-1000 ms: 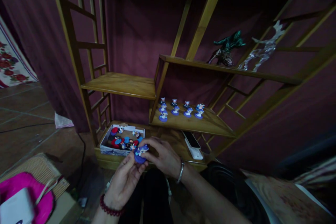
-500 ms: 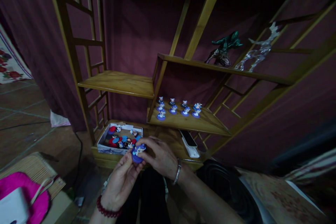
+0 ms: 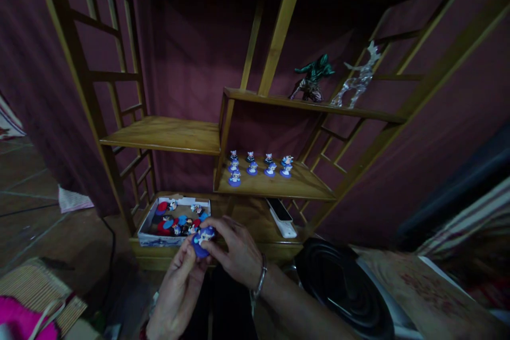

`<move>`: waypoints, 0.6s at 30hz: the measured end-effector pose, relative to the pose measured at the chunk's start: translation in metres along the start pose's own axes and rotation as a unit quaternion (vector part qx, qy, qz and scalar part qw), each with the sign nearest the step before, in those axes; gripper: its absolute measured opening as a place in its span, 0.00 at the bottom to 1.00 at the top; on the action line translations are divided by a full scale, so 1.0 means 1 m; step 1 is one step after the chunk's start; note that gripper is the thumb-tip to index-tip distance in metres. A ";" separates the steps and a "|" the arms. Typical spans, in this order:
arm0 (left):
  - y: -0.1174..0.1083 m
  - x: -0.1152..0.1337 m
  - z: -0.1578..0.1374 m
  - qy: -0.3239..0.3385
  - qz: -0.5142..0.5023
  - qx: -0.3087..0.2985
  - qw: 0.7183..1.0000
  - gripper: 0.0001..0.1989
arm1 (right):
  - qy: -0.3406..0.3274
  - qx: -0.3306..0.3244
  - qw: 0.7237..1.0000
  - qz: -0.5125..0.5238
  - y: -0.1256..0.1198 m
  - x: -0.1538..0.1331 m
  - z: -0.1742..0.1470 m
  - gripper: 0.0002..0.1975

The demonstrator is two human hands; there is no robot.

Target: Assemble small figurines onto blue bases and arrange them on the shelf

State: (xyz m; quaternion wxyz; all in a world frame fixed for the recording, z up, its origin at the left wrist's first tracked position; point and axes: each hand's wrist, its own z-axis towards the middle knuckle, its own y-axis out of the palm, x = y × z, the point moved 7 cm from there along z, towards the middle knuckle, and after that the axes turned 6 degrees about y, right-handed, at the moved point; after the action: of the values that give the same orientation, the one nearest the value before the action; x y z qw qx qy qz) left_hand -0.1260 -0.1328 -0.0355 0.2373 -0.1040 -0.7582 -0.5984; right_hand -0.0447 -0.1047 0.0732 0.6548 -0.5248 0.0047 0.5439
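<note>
Between my two hands is a small figurine (image 3: 203, 241) with purple hair and a round purple base. My left hand (image 3: 179, 281) grips the base from below and the left. From the right, my right hand (image 3: 235, 249) pinches the upper body between thumb and fingers. Just behind them, an open cardboard box (image 3: 161, 239) holds several figurines with red and blue bases, lying jumbled. On the middle shelf (image 3: 274, 189) stand several upright figurines in rows, the purple-based one (image 3: 235, 178) alone at the front left.
A dark phone (image 3: 280, 210) lies on a white object (image 3: 285, 227) on the lowest board. Higher up stand a green statue (image 3: 314, 78) and a clear deer-like ornament (image 3: 356, 81). A round black object (image 3: 345, 289) is at lower right, a woven mat (image 3: 40, 287) at lower left.
The head view has shifted to the right, so the shelf appears further left. Both hands still hold the purple figurine, which now leans slightly more to the right.
</note>
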 end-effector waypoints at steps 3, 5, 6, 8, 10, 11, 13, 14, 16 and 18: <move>0.004 0.001 -0.001 0.004 0.023 -0.013 1.000 0.12 | 0.014 0.019 1.000 -0.015 -0.002 0.001 -0.004 0.12; 0.006 0.001 -0.003 0.003 0.031 -0.011 0.999 0.13 | 0.020 0.026 0.999 -0.019 -0.003 0.001 -0.007 0.12; 0.006 0.000 -0.003 0.001 0.032 -0.008 0.999 0.13 | 0.021 0.026 0.999 -0.018 -0.003 0.001 -0.009 0.11; 0.006 -0.002 -0.004 -0.004 0.030 -0.001 1.000 0.12 | 0.019 0.022 1.000 -0.011 -0.004 0.001 -0.011 0.12; 0.006 -0.006 -0.005 -0.009 0.026 -0.007 1.000 0.11 | 0.014 0.022 1.000 -0.008 -0.006 0.002 -0.014 0.12; 0.007 -0.009 -0.005 -0.014 0.022 -0.012 1.000 0.10 | 0.014 0.023 1.000 -0.008 -0.007 0.002 -0.015 0.12; 0.007 -0.013 -0.005 -0.020 0.011 -0.017 1.000 0.09 | 0.018 0.025 0.999 -0.012 -0.009 0.004 -0.016 0.11; 0.007 -0.015 -0.005 -0.023 0.007 -0.021 1.000 0.09 | 0.021 0.025 0.999 -0.014 -0.009 0.005 -0.017 0.11; 0.007 -0.018 -0.005 -0.027 0.001 -0.030 0.999 0.09 | 0.025 0.021 0.999 -0.021 -0.010 0.007 -0.017 0.12; 0.008 -0.022 -0.004 -0.031 -0.001 -0.040 0.999 0.10 | 0.030 0.014 0.999 -0.027 -0.010 0.009 -0.018 0.12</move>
State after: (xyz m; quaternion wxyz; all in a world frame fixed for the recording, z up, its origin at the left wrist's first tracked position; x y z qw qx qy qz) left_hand -0.1029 -0.1324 -0.0387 0.2091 -0.1309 -0.7409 -0.6247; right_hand -0.0238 -0.1092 0.0666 0.6762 -0.5317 0.0180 0.5097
